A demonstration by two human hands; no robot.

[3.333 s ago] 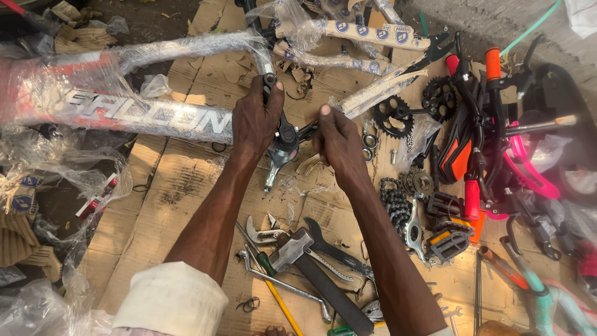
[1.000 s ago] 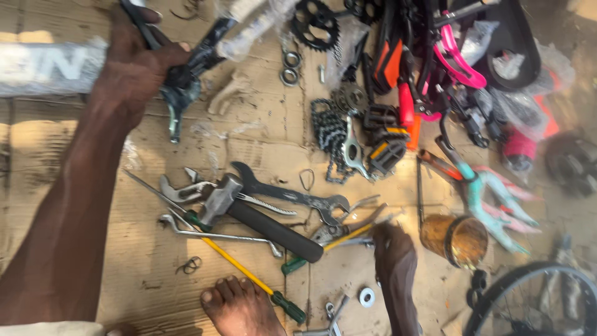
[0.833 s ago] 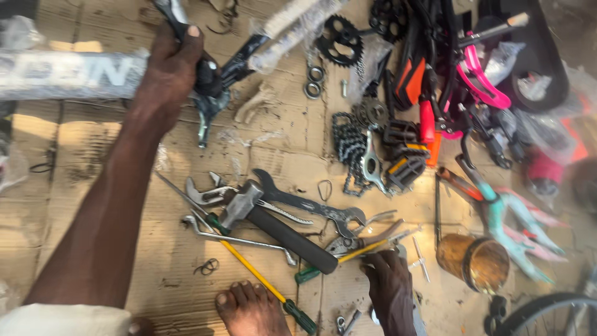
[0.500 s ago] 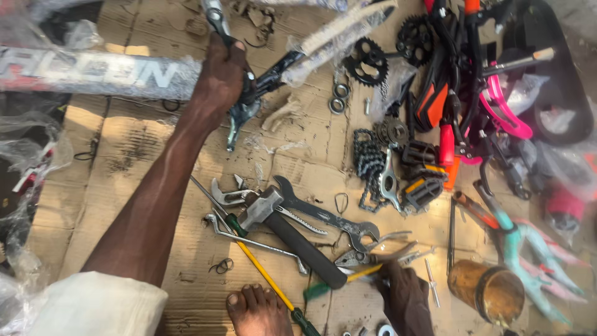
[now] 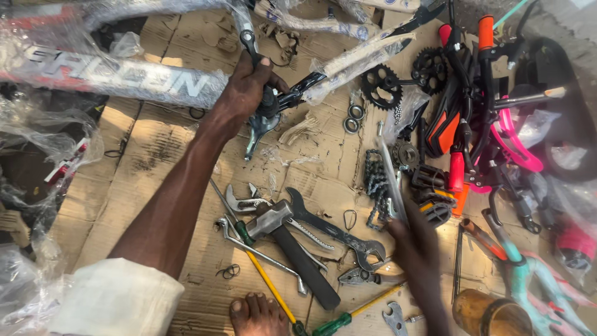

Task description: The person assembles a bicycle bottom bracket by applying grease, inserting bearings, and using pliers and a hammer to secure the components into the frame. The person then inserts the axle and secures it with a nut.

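Note:
My left hand grips the dark bottom-bracket joint of a plastic-wrapped red and white bicycle frame lying on cardboard. My right hand, blurred, is closed on a thin flat metal tool that points up over a black chain. Between my arms lie a hammer, an adjustable wrench, pliers and a yellow-shafted screwdriver.
A chainring and bearing rings lie near the joint. Bicycle parts with orange grips and pink pieces crowd the right. A rusty tin stands bottom right; my bare foot rests at the bottom edge.
My right hand has risen from the tools at the bottom edge and now holds a thin metal tool. My left hand has stayed on the frame joint while the view shifted.

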